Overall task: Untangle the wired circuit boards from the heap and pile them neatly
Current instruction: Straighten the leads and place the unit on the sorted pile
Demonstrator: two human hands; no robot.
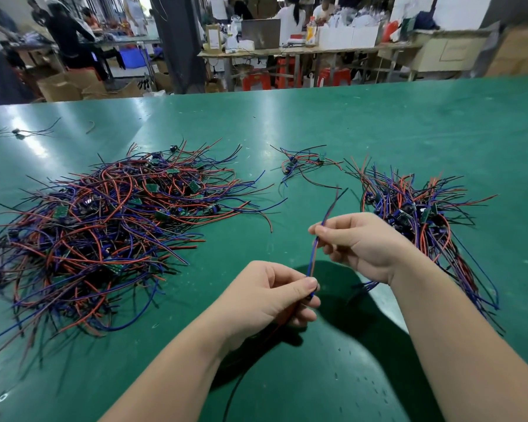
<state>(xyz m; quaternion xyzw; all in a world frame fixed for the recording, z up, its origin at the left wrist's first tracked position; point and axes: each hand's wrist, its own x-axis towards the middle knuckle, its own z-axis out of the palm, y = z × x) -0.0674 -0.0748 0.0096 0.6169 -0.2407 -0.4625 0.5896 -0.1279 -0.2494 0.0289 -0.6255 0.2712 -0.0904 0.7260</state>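
Wired circuit board [314,257] lifted above the green table [378,123], between the tangled heap [104,223] on the left and the sorted pile [418,214] on the right; left hand [272,296] pinching the board end with thumb and curled fingers, right hand [357,245] pinching the red and blue wires higher up. Hold the left pinch firm and slide the right fingers gently toward the free tips, to bring the wires straight and together. Then lay it on the sorted pile, wires in the same direction as the others.
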